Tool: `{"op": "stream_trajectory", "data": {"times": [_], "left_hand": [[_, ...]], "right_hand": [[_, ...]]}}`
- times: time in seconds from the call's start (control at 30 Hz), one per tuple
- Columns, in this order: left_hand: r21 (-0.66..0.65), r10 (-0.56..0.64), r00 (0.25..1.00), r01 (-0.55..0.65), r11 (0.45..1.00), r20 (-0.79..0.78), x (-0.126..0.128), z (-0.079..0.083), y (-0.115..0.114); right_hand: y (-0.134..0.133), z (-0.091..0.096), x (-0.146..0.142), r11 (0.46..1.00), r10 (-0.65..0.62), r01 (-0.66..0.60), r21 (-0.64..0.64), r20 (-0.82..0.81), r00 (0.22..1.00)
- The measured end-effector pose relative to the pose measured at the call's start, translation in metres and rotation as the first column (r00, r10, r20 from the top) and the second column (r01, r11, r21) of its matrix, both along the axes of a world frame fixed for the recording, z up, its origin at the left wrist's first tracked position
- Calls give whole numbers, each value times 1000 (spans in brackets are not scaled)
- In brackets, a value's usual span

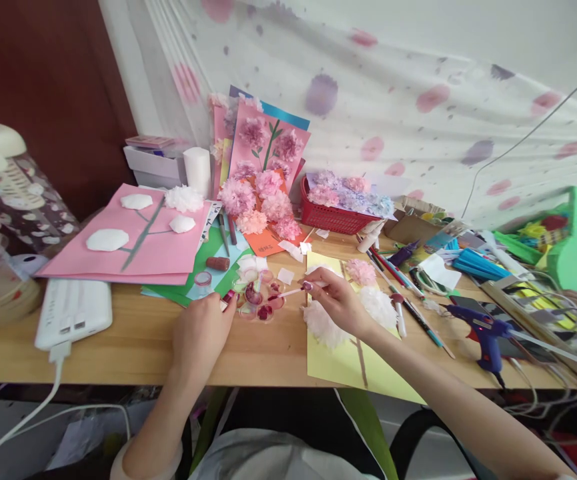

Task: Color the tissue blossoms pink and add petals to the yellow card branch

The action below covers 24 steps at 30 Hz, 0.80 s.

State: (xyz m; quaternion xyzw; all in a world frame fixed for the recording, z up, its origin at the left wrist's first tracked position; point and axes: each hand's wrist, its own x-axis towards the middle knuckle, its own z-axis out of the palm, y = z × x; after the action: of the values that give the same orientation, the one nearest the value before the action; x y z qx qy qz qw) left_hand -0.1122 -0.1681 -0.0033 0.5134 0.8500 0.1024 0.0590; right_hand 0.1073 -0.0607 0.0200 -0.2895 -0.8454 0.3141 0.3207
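Note:
My right hand pinches a thin white stick, its far tip over the flower-shaped palette of dark red and pink paint. My left hand is closed at the palette's left side, with a small dark red piece showing at its fingertips; its kind is unclear. Beneath my right hand lies a yellow sheet with a brown painted stem. White paper flowers and a pink paper flower sit on it, partly hidden by the hand.
At left lie a pink sheet with white paper pieces and a white power bank. Pink paper flowers and a red basket stand behind. At right are brushes and a blue glue gun with cables.

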Motion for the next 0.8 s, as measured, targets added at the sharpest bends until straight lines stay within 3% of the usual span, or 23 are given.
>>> {"op": "stream_trajectory", "data": {"times": [0.07,0.17,0.37,0.7,0.8], "left_hand": [[13,-4,1000,4,1000,-8,1,2,-3],[34,-32,999,32,999,-6,3,4,-7],[109,-123,992,121,987,15,11,9,-10],[95,-158,987,155,983,15,16,13,-13],[118,-247,966,237,964,79,24,13,-14]], "right_hand": [[-1,4,-6,989,-50,44,-139,-43,998],[-4,6,-16,977,-75,58,-204,-80,994],[-14,11,-30,985,-21,1,-172,-113,993],[-29,21,-36,994,46,-57,-98,-103,994],[-42,18,-47,980,157,-162,-115,-52,986]]}}
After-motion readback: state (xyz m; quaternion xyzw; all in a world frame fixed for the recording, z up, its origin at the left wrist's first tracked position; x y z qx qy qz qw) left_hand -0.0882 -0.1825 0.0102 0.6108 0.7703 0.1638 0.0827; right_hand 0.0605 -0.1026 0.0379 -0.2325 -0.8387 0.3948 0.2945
